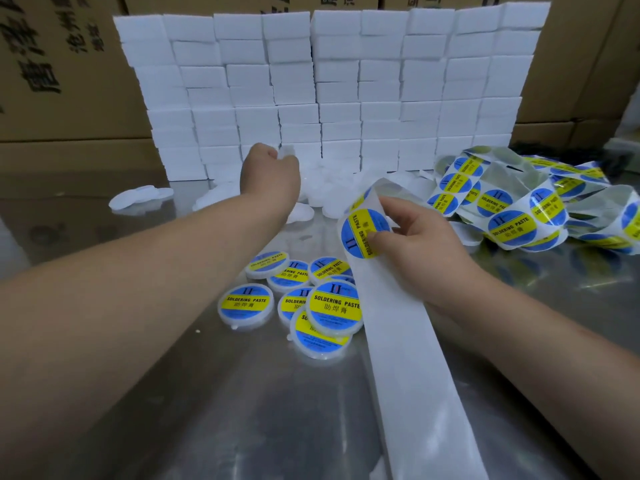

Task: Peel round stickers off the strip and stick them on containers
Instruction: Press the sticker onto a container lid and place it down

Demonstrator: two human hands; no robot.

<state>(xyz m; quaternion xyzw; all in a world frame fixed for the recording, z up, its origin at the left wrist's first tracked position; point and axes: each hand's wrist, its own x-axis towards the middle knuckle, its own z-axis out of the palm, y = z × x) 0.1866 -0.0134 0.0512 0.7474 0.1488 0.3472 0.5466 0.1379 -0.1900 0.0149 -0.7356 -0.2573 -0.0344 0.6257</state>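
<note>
1. Head view puts me between stickers. My left hand [270,171] reaches to the table's far edge, fingers curled round what looks like a blank container [287,153] from the white heap [325,188] there. My right hand [415,244] pinches the strip [398,341] near the table's middle, thumb on the next sticker [360,233].
2. Next, I judge, the blank needs bringing toward me and the sticker's edge lifting off the backing, then laying centred on the lid without a crease.
3. Cardboard cartons [52,81] close off the room behind. A wall of white boxes [346,81] stands along the far edge of the shiny metal table [242,410]. Loose coils [519,209] of stickers pile toward its far right corner, and labelled containers [332,306] overlap at its middle.
</note>
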